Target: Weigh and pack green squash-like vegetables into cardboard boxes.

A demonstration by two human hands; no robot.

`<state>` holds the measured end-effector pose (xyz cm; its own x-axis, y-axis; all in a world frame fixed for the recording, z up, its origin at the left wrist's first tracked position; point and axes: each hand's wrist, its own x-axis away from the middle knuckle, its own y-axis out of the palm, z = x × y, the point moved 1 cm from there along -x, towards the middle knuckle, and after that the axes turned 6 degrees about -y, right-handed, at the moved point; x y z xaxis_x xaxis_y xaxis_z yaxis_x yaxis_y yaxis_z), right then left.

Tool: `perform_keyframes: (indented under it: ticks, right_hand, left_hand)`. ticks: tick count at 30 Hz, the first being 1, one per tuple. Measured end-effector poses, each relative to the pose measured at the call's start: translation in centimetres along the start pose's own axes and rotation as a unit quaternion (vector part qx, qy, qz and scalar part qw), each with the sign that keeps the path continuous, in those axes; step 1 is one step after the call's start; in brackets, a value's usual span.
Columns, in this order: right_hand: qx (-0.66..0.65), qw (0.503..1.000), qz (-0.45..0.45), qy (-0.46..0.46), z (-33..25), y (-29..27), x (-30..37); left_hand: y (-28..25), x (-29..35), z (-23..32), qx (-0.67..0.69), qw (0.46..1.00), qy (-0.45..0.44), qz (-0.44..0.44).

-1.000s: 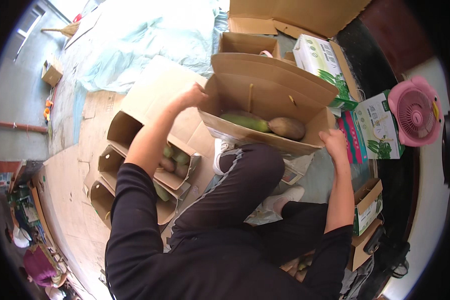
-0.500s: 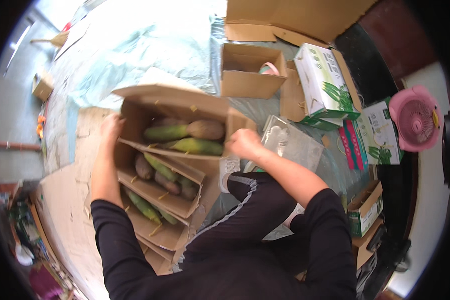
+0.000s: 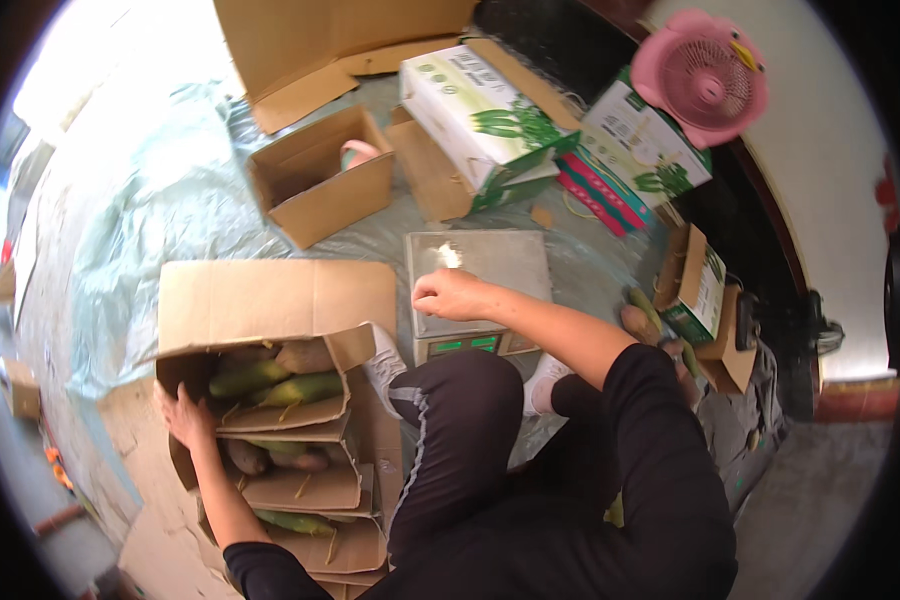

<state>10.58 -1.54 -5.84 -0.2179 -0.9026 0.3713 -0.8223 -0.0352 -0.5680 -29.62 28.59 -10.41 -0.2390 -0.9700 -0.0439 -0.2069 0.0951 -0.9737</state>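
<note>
**Left hand (image 3: 183,418) spread against one carton (image 3: 320,412)**

The right hand (image 3: 452,296) curls above one scale (image 3: 515,257); whether it holds anything, I cannot tell. The carton, left of the scale, shows at least four vegetables (image 3: 305,388); two more loaded cartons (image 3: 280,490), nearer, are partly hidden.

So there's a pink fan (image 3: 705,85) with a little yellow beak at the far right, just beyond a white-and-green carton (image 3: 635,140) and a pink-and-teal package (image 3: 602,195). Bigger veggie-print box (image 3: 470,110) sits to their left, then an open brown carton (image 3: 345,205) with some pink thing (image 3: 358,153) in it. Crumpled pale-blue plastic sheet (image 3: 140,230) covers the far left, small brown box (image 3: 20,388) nearer on the left edge, big cardboard sheet (image 3: 310,45) way at the far side.
</note>
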Motion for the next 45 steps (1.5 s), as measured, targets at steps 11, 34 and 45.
perform_keyframes:
  ticks: [11, 34, 45]
  right_hand:
    - [0.023, 0.997, 0.039, 0.068, 4.3, -2.6, 16.0]
    - [0.086, 0.989, 0.120, 0.013, 8.4, -2.1, 24.8]
    - [0.018, 0.972, 0.234, -0.035, 7.0, -10.2, 32.2]
  left_hand:
    - [0.7, 2.4, 2.3, -0.039, 0.993, -0.059, -0.096]
    - [-23.2, 21.0, 27.0, 0.424, 0.809, 0.405, -0.034]
    - [-22.1, 27.1, 38.2, 0.130, 0.786, 0.596, -0.098]
